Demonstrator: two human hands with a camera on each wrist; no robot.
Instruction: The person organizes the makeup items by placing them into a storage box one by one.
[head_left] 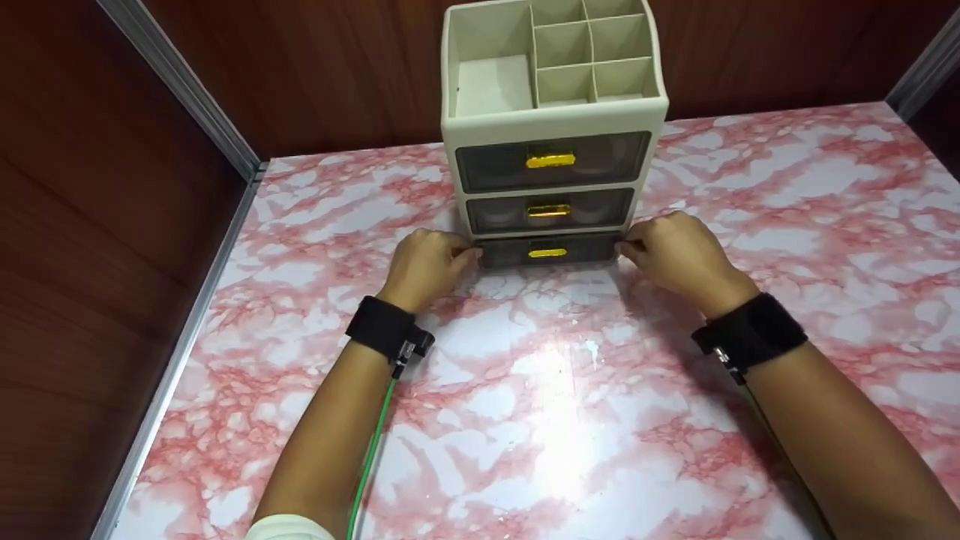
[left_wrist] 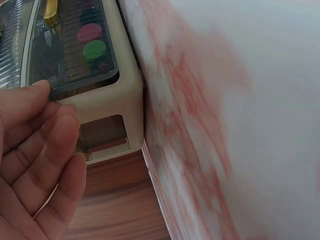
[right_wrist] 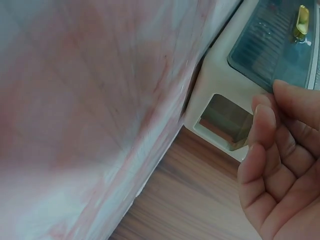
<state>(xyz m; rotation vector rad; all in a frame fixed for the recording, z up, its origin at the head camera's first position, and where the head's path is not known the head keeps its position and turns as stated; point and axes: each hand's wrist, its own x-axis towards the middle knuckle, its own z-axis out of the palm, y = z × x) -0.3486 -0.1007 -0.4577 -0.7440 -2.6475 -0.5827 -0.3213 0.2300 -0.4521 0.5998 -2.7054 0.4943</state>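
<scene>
A cream drawer organizer (head_left: 555, 116) stands upright on the table, with three dark see-through drawers with gold handles. My left hand (head_left: 427, 266) is at the left end of the bottom drawer (head_left: 510, 255), its thumb and fingers pinching the edge of the drawer front. At the opposite end, my right hand (head_left: 679, 255) pinches the right edge of the same front. The left wrist view shows a pink round spot (left_wrist: 90, 33) and a green one (left_wrist: 95, 50) on or behind the dark front; I cannot tell which. Fingertip contact is partly hidden in both wrist views.
Open compartments (head_left: 592, 52) divide the organizer's top. Beneath it is a red-and-white marbled table (head_left: 480, 420). Brown panels (head_left: 337, 75) rise behind and at the left, with a metal strip (head_left: 199, 322) along the left edge. A green cable (head_left: 371, 457) runs along the left forearm.
</scene>
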